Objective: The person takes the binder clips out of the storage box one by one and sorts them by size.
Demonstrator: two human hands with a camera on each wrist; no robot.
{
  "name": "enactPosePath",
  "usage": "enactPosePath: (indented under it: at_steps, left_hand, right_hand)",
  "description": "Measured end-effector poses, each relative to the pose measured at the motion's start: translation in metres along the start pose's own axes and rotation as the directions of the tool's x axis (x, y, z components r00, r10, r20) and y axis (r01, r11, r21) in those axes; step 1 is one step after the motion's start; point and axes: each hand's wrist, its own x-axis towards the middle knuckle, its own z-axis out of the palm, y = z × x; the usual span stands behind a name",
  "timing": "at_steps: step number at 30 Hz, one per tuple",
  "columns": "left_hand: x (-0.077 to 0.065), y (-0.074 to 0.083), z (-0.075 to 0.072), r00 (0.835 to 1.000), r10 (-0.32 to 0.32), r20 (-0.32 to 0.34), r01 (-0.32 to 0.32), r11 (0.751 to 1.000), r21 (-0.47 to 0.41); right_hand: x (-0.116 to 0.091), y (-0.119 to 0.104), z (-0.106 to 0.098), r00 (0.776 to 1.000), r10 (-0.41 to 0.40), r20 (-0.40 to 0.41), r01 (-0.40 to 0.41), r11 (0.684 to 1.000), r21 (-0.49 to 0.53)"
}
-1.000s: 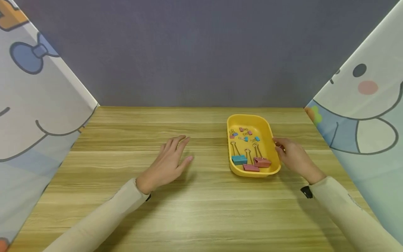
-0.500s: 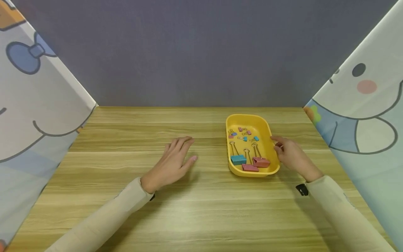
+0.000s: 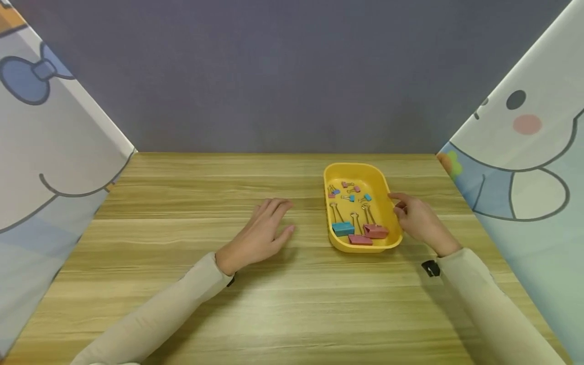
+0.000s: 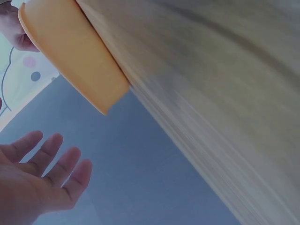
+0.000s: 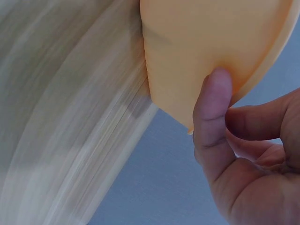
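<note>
On the right half of the table stands a yellow tray [image 3: 380,203] holding binder clips. A large teal binder clip [image 3: 343,228] and two large pink ones lie at its near end, with a pink binder clip [image 3: 376,231] near the right. Several small binder clips [image 3: 348,198] lie further back. My right hand [image 3: 422,223] pinches the tray's right rim, its thumb [image 5: 214,108] against the outer wall in the right wrist view. Left of the tray, my left hand [image 3: 257,235] hovers over the table, fingers spread, apart from the tray and holding nothing.
The wood-grain table [image 3: 292,304] ends at a dark grey wall panel [image 3: 287,76] behind. Printed cartoon panels [image 3: 524,152] close in both sides. Bare tabletop lies around my left hand and in front of the tray.
My left hand has moved right, nearer the tray. My right hand stays at the tray's rim, and the tray keeps its place on the table. The head view has shifted slightly.
</note>
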Motion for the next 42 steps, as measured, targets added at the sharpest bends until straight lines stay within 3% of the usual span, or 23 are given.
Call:
enactPosePath:
  at_steps: [12, 19, 34, 42]
  left_hand:
    - [0.014, 0.005, 0.016, 1.000, 0.016, 0.006, -0.016, 1.000, -0.013]
    - [0.025, 0.012, 0.021, 0.998, 0.066, -0.001, -0.066, 0.998, -0.004]
    - [0.068, 0.034, 0.034, 0.991, 0.105, 0.081, -0.111, 0.991, 0.074]
    - [0.092, 0.042, 0.041, 0.980, 0.127, 0.156, -0.143, 0.985, 0.095]
  right_hand:
    - [0.003, 0.001, -0.001, 1.000, 0.018, -0.016, -0.018, 1.000, -0.008]
    - [0.003, -0.002, 0.000, 0.999, 0.041, -0.019, -0.042, 0.999, -0.035]
    - [0.007, -0.003, -0.003, 0.996, 0.086, 0.003, -0.086, 0.996, -0.009]
    - [0.010, 0.001, -0.004, 0.998, 0.055, 0.010, -0.055, 0.997, 0.050]
